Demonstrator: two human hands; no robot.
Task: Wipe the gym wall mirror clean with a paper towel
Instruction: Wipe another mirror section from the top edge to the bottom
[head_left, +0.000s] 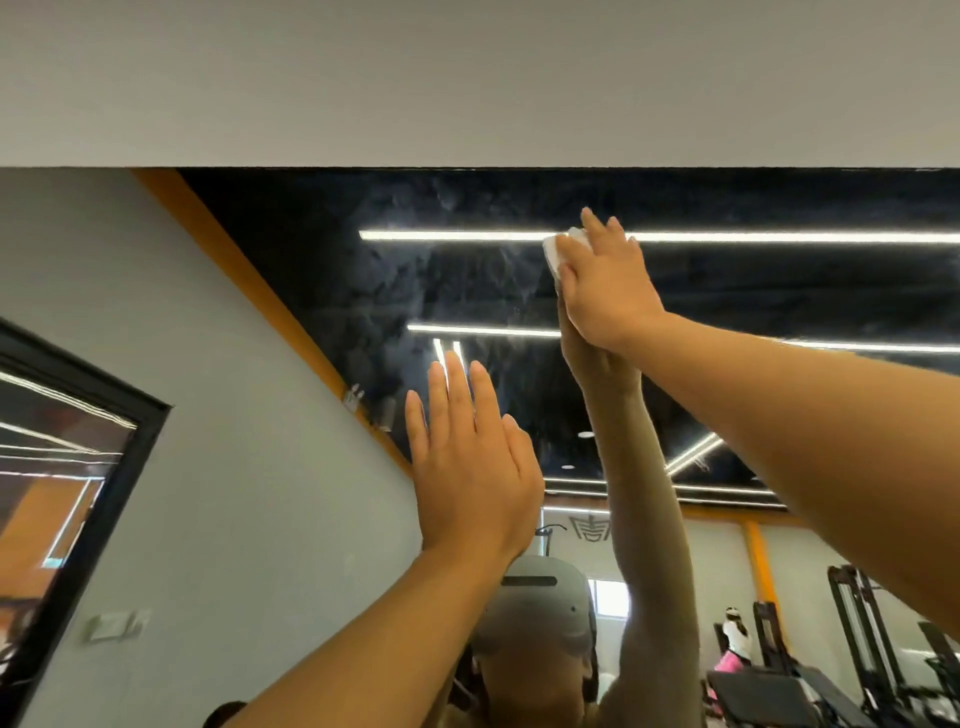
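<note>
My right fingers (597, 228) lie straight and together, flattening the towel (555, 254) against the mirror (322, 249) high up, close under its top edge; I see no curl or pinch, only a flat press. The towel is a small white wad, mostly hidden under my right hand (605, 283), with one corner showing at the left of my fingertips. My left hand (470, 462) is lower and to the left, fingers straight and slightly spread, palm toward the glass; whether it touches the mirror or hovers just off it I cannot tell.

I judge the towel as light, soft and easily crumpled, likely to bunch or slide out from under a flat palm on slick glass, so I would keep the fingertips over its leading edge and the palm over its bulk. If it is damp it may tear; I cannot tell that here. The mirror is stiff, smooth and breakable, so even pressure suits it, not a hard shove at full reach. Cloudy smears show across the dark reflection left of the towel, so I reckon plenty is left to wipe.
</note>
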